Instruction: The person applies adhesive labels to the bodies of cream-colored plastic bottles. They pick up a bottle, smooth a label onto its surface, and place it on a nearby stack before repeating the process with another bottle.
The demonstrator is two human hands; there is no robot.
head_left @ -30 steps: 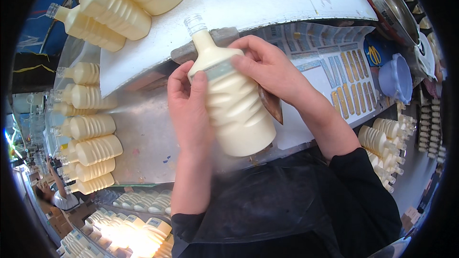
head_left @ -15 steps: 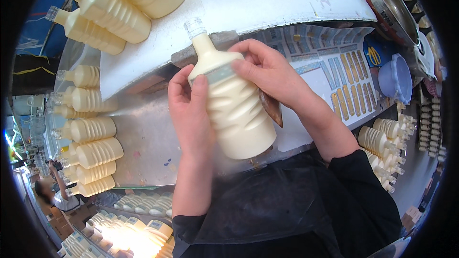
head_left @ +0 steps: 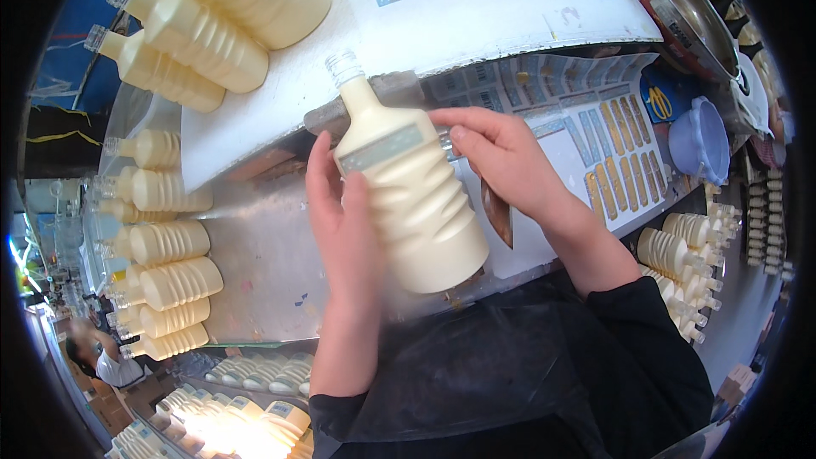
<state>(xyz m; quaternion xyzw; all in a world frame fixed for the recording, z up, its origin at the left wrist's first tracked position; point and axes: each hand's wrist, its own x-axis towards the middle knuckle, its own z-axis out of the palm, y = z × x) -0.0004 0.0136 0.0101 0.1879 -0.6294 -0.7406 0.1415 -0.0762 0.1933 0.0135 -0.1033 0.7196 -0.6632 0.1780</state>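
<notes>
A cream, ribbed bottle (head_left: pixel 429 225) slants over the metal tabletop (head_left: pixel 255 276), its clear-threaded neck pointing away from the person. The left hand's (head_left: pixel 340 221) grip clasps its side, thumb just below a blue-grey label band (head_left: pixel 382 149). The right hand's (head_left: pixel 510 172) grip curls around a brown wooden handle (head_left: pixel 496 217), index fingertip at the bottle's shoulder.
</notes>
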